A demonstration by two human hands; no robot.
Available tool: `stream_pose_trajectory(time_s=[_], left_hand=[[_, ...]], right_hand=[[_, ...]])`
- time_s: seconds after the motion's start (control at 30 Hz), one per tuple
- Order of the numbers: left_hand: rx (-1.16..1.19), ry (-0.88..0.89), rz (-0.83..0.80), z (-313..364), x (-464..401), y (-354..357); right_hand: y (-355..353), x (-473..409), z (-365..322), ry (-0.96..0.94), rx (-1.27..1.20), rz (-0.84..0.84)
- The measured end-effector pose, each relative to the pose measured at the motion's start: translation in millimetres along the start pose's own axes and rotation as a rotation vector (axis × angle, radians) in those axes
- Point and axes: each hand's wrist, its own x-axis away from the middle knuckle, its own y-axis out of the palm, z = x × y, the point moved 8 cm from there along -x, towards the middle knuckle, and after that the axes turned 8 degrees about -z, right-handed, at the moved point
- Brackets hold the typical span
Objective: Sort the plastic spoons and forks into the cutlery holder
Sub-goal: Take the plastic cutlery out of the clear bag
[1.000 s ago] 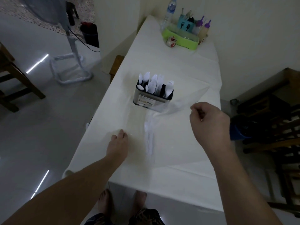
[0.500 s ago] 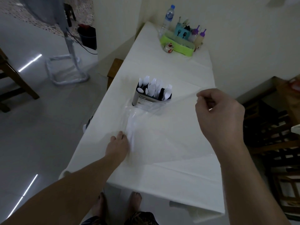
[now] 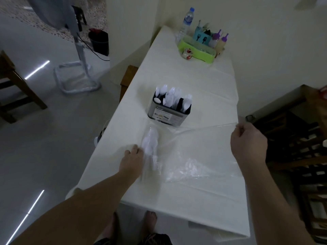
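A metal cutlery holder (image 3: 167, 116) stands mid-table with several white plastic spoons and forks (image 3: 172, 100) upright in its black compartments. A clear plastic bag (image 3: 187, 156) lies stretched across the white tablecloth in front of it. A bundle of white plastic cutlery (image 3: 150, 147) sits inside the bag's left end. My left hand (image 3: 131, 160) rests on the bag beside that bundle, fingers touching it. My right hand (image 3: 247, 144) pinches the bag's right corner and holds it lifted off the table.
The long white table (image 3: 194, 80) runs away from me along a wall. A green tray (image 3: 196, 53) with bottles, a water bottle (image 3: 187, 20) and a blue holder stands at its far end. Dark wooden furniture (image 3: 297, 147) is on the right, a fan stand (image 3: 79, 68) on the left floor.
My right hand has pulled the bag's corner further right and lower, stretching it. The cutlery bundle has slid left toward my left hand. The view has tilted a little.
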Motion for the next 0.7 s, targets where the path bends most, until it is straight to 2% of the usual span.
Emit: stream_pose_trajectory(time_s=[0.23,0.5,0.7], left_hand=[[-0.048,0.006,0.021,2,-2,2],[0.012,-0.022,-0.001,3,1,-1],[0.078,-0.049,0.034,3,3,-6]], right_hand=[[36,-11,36,0.067,0.157,-0.116],[87,-14,51,0.032,0.351,-0.277],[107,-8,66,0.113,0.379,-0.247]])
